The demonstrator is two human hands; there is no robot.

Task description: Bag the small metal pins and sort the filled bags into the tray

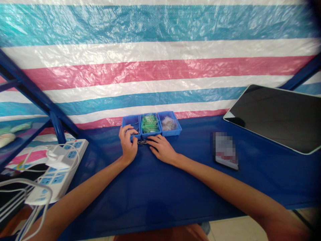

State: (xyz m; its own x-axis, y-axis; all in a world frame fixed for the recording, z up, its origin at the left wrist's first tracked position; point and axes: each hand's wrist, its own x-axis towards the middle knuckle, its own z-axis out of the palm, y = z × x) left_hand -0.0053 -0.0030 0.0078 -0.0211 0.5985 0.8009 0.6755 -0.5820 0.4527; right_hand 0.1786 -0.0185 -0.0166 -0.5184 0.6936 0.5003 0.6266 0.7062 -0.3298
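Three small blue bins stand side by side against the striped sheet. In the left bin (130,119) lie thin dark metal pieces, partly covered by my left hand (128,144). That hand curves over the bin's front edge, its fingers bent and apart, with no held thing visible. Small slim metal pieces (142,142) lie in a little heap on the blue table in front of the bins, between my two hands. My right hand (163,149) rests palm down beside this heap, fingers stretched out and their tips close to it.
Green plastic packets (150,124) fill the middle bin, and clear small bags (168,124) lie in the right one. A phone-like blurred object (227,162) and a large dark-screened panel (278,117) are at right. A power strip (72,167) with white cables is at left.
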